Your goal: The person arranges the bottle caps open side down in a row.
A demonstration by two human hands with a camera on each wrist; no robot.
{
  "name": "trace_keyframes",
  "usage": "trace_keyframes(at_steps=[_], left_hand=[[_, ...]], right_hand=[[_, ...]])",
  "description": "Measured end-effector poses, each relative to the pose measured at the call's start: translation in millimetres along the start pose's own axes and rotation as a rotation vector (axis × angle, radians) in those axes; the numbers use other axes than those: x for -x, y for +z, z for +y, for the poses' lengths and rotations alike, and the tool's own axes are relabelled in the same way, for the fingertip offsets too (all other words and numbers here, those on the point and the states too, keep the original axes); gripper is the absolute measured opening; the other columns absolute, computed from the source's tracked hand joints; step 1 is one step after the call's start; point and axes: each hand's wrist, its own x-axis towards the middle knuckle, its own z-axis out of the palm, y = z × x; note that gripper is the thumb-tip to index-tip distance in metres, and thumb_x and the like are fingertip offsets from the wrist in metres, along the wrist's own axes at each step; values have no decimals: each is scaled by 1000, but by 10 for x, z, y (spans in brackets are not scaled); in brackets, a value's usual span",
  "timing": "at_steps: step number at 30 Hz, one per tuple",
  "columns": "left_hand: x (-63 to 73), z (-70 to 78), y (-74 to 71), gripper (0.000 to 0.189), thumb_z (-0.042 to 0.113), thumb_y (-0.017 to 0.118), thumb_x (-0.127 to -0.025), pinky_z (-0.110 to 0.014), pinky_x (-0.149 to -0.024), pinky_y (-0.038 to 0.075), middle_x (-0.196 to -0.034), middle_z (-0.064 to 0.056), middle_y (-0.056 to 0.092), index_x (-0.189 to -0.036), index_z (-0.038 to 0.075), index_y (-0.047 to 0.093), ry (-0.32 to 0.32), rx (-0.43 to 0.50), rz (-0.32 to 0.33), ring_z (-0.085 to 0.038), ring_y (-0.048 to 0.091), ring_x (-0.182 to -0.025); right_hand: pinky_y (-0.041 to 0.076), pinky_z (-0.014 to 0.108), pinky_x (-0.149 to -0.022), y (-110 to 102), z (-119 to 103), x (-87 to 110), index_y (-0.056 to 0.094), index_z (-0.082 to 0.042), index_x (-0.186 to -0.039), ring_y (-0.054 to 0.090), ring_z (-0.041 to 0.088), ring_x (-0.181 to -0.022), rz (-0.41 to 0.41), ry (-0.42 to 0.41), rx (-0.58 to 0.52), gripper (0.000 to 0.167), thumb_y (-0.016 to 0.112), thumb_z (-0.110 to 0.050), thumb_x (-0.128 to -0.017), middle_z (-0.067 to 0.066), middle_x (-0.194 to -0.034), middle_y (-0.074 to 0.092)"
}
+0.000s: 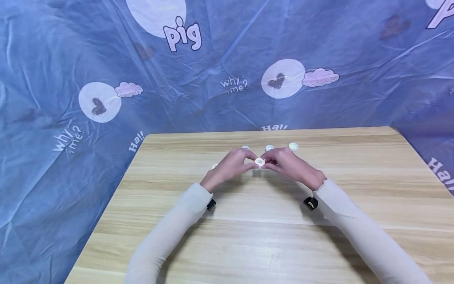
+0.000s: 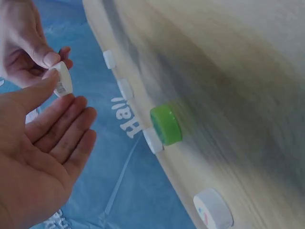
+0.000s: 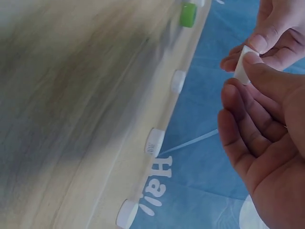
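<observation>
Table (image 1: 262,248): bears several caps (image 1: 293,146) toward its far edge. Left hand (image 1: 232,161): thumb and forefinger pinch one edge of the white cap (image 1: 260,162); remaining fingers extended, loosely side by side. Right hand (image 1: 291,163): thumb and forefinger pinch the opposite edge; remaining fingers loosely bent. Green cap (image 2: 167,125): on the table. White cap: raised above the table, between both hands. Step in hand, as judged: two-handed holding of the white cap. Next move probably calls for one firm pinch before the other hand releases.
</observation>
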Motion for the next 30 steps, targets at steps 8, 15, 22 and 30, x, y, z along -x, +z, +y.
trace_keyframes(at_steps=[8,15,22,30], left_hand=[[-25,-6,144,19,18,75,-98,-28,-93,56,-116,-4,76,-113,7,79,-53,-127,-62,-17,70,-110],[-46,-9,255,15,21,76,-98,-25,-82,57,-105,-2,76,-106,9,80,-41,-246,-109,-11,67,-90],[-51,14,339,15,20,73,-99,-33,-72,58,-89,-4,70,-90,8,75,26,-405,-96,-18,66,-79],[-44,17,398,18,19,70,-101,-31,-66,57,-87,-4,67,-89,7,74,33,-463,-73,-17,64,-73]], right_hand=[[61,29,-76,114,84,-28,79,-2,-101,73,16,-85,-98,11,28,10,80,-3,-91,4,-93,76],[54,24,-63,178,93,-45,79,-8,-92,59,7,-70,-166,33,60,6,77,-2,-93,-4,-81,71],[52,26,-61,247,96,-36,72,-9,-79,56,8,-66,-187,42,76,18,76,5,-89,-1,-74,67],[56,27,-64,259,91,-17,72,-8,-80,62,11,-68,-182,51,81,17,75,8,-87,1,-77,69]])
